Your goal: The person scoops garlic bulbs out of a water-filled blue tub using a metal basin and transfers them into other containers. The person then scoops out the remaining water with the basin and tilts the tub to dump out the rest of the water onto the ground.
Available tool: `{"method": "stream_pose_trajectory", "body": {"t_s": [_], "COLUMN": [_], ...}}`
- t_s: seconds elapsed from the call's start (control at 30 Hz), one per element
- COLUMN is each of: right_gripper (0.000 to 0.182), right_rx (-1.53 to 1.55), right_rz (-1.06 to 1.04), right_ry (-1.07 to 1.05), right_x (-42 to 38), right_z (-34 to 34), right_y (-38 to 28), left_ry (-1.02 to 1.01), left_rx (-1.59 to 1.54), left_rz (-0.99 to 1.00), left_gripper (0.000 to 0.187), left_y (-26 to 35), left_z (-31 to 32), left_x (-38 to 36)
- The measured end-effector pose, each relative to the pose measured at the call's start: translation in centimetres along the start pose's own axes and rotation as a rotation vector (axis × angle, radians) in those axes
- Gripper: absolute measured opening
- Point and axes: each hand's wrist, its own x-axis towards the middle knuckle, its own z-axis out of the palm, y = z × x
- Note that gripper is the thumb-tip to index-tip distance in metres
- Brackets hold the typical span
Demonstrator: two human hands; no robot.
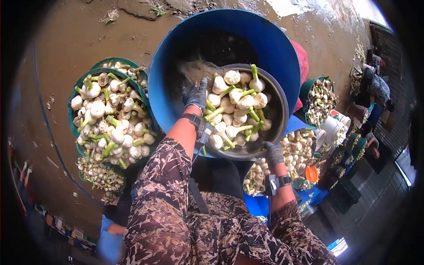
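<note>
A metal basin [278, 110] full of white garlic bulbs [236, 104] with green stems rests tilted at the front of a large blue tub [269, 39]. Dark water [212, 44] fills the tub behind it. My left hand [194, 95], in a grey glove, is at the basin's left side beside the bulbs, where the water splashes; its fingers look spread and no bulb shows in them. At the basin's lower right rim is my gloved right hand [274, 153], its fingers bent over the metal edge.
Green tubs [72, 115] heaped with garlic stand at the left. More garlic [296, 148] lies in containers at the right, near an orange scoop [312, 173], white buckets [332, 129] and a red sack [300, 62]. People [377, 86] are at the far right. Muddy wet ground lies beyond.
</note>
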Motion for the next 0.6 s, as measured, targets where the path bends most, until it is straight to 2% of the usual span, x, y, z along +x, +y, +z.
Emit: {"method": "stream_pose_trajectory", "body": {"t_s": [0.07, 0.1, 0.13, 0.17, 0.2, 0.3, 0.33, 0.37, 0.4, 0.5, 0.53, 0.57, 0.6], "right_gripper": [0.028, 0.025, 0.018, 0.011, 0.009, 0.014, 0.013, 0.013, 0.014, 0.016, 0.019, 0.023, 0.027], "right_rx": [0.023, -0.001, 0.051, 0.103, 0.285, -0.025, 0.211, 0.158, 0.106, -0.017, -0.264, -0.769, -1.106], "right_rz": [0.065, 0.053, 0.06, 0.07, 0.086, -0.075, 0.147, 0.126, 0.104, 0.054, -0.116, -0.498, -0.803], "right_ry": [0.006, -0.013, -0.066, -0.118, -0.153, -0.305, -0.288, -0.306, -0.325, -0.413, -0.493, -0.557, -0.56], "right_x": [0.0, 0.2, 0.8, 1.3, 2.1, 5.9, 4.4, 4.5, 4.7, 4.1, 3.2, 2.4, 1.0], "right_z": [-0.9, -2.3, -3.3, -4.4, -5.0, -9.5, -8.8, -9.3, -9.9, -11.8, -12.2, -12.7, -13.0], "right_y": [1.1, 2.4, 3.5, 4.6, 5.9, 8.9, 6.8, 6.4, 5.5, 2.4, 1.4, 0.2, -1.2], "left_ry": [0.098, -0.047, -0.046, -0.013, 0.101, 0.193, 0.333, 0.403, 0.36, 0.456, 0.488, 0.591, 0.61], "left_rx": [-0.053, 0.014, -0.169, -0.105, -0.119, -0.183, -0.235, -0.274, -0.336, -0.462, -0.448, -0.475, -0.483], "left_rz": [0.013, -0.108, -0.183, -0.15, -0.122, -0.253, -0.266, -0.263, -0.303, -0.343, -0.396, -0.406, -0.404], "left_gripper": [0.071, 0.07, 0.065, 0.065, 0.058, 0.044, 0.043, 0.041, 0.039, 0.038, 0.038, 0.039, 0.041], "left_y": [3.4, 6.1, 7.7, 8.7, 9.9, 11.8, 11.7, 11.4, 11.2, 9.3, 8.7, 7.6, 6.6], "left_z": [-3.0, -4.5, -5.9, -6.8, -7.4, -9.5, -8.8, -8.6, -9.9, -10.2, -10.7, -10.1, -9.8], "left_x": [-3.1, -4.9, -7.3, -8.7, -10.3, -15.4, -16.4, -17.4, -19.5, -24.3, -26.9, -28.5, -30.1]}}
